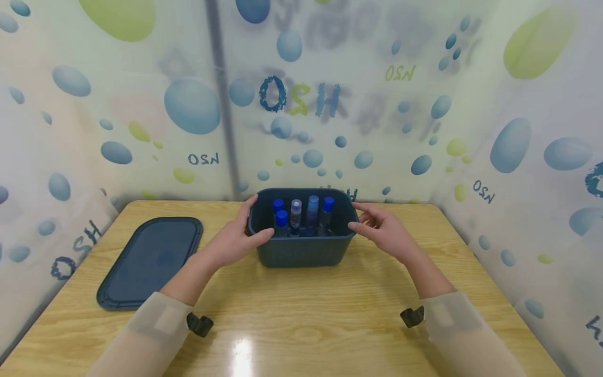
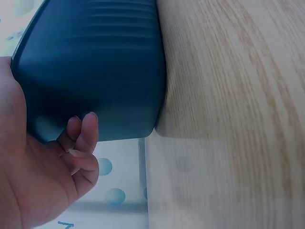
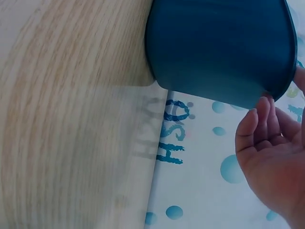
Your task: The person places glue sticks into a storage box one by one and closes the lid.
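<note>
A dark blue plastic storage bin [image 1: 301,252] stands upright near the back of the wooden table. Inside it several small tubes are upright, among them a blue-capped tube [image 1: 328,209] and a clear-capped one [image 1: 296,212]. My left hand [image 1: 237,235] holds the bin's left end, thumb over the front rim and index finger along the side edge. At the opposite end, my right hand [image 1: 386,230] grips the rim between thumb and fingers. Both wrist views show the remaining fingers curled beside the bin's end walls. The lower parts of the tubes are hidden.
A flat dark blue lid [image 1: 153,262] lies on the table to the left, partly behind my left forearm. Patterned curtains [image 1: 301,131] rise at the back and both sides. The wooden table [image 1: 306,314] extends toward me.
</note>
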